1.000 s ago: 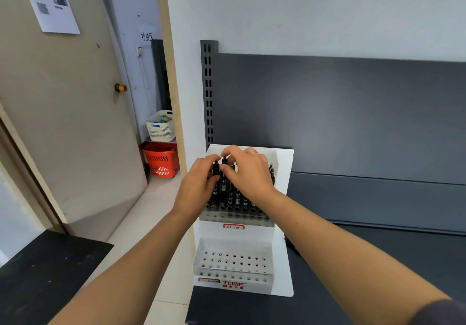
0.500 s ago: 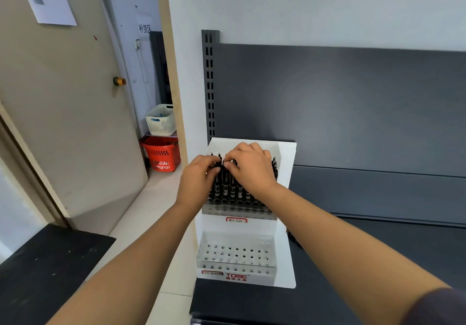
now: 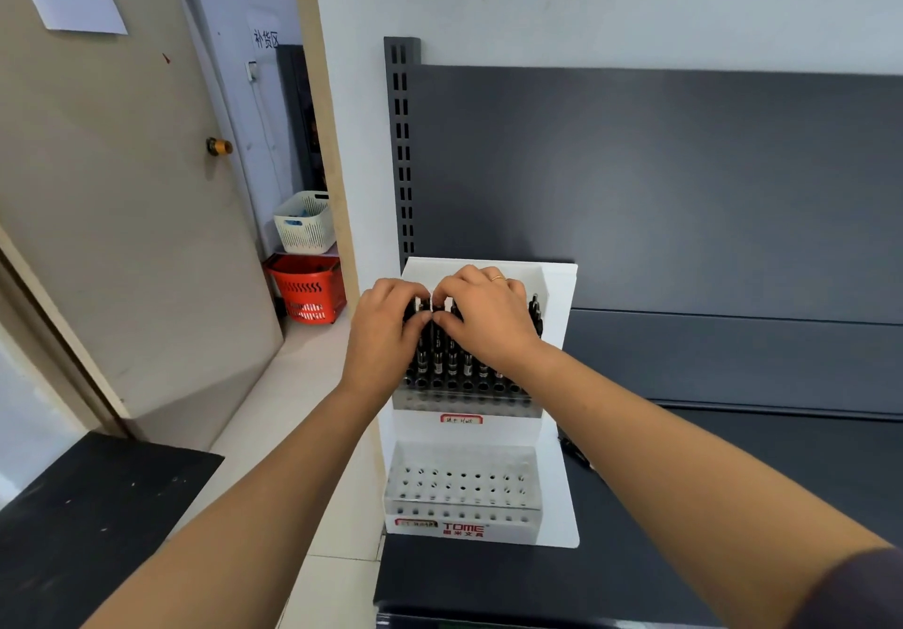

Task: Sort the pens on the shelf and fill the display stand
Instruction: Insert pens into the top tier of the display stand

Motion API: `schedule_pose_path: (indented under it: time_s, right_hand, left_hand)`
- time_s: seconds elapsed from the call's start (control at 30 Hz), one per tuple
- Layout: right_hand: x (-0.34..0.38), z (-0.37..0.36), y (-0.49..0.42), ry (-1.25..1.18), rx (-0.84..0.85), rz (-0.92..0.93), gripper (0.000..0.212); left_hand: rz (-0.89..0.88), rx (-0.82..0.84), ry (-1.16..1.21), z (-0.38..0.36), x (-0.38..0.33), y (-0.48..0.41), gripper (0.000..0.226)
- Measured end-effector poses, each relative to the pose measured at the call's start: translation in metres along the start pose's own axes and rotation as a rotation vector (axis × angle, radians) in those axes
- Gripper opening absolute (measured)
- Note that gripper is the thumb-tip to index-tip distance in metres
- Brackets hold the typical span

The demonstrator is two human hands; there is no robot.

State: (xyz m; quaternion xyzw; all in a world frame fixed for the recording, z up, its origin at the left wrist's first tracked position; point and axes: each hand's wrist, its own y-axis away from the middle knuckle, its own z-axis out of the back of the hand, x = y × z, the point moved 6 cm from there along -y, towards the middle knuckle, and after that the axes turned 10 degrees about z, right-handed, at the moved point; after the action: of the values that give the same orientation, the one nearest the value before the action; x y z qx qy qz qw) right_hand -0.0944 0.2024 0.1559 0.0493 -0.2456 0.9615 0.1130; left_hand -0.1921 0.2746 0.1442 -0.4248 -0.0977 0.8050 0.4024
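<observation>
Pens [image 3: 452, 362] stand upright in the upper tier of the display stand [image 3: 559, 384], long axis vertical, right under my fingertips. Left hand [image 3: 386, 335] curls round the outermost pens. Right hand [image 3: 488, 320], touching it, pinches a pen top. Lower tier [image 3: 462, 482], below my wrists, shows bare holes; likely the next to fill.

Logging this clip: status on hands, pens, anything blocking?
Left hand and right hand both pinch black pens in upper tier of display stand. Lower tier holes bare. Nothing blocking.
</observation>
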Motion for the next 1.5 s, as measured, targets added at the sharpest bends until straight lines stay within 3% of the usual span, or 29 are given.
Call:
schedule_pose_path:
  time_s: [0.13, 0.33, 0.63, 0.87, 1.07, 1.2, 1.5]
  right_hand:
    - [-0.010, 0.017, 0.010, 0.017, -0.136, 0.003, 0.023]
    - [-0.071, 0.047, 0.053, -0.024, -0.257, -0.147, 0.021]
    - [-0.186, 0.062, 0.140, -0.077, 0.006, -0.269, 0.021]
    - [-0.255, 0.051, 0.194, -0.196, 0.226, -0.345, 0.023]
    - [-0.279, 0.014, 0.219, -0.311, 0.370, -0.383, 0.025]
    - [-0.286, -0.013, 0.222, -0.366, 0.426, -0.412, 0.025]
    - [-0.294, -0.074, 0.195, -0.332, 0.532, -0.472, 0.023]
  left_hand:
    - [-0.074, -0.050, -0.033, -0.005, -0.026, -0.008, 0.015]
    - [-0.262, -0.010, -0.077, -0.041, -0.091, -0.001, 0.009]
    - [-0.440, 0.146, -0.102, -0.140, -0.187, 0.035, 0.009]
    - [-0.196, 0.279, -0.150, -0.220, -0.189, 0.057, 0.013]
    - [0.187, 0.455, -0.259, -0.262, -0.138, 0.078, 0.017]
    - [0.352, 0.549, -0.353, -0.281, -0.106, 0.088, 0.021]
    - [0.442, 0.624, -0.423, -0.329, -0.068, 0.074, 0.030]
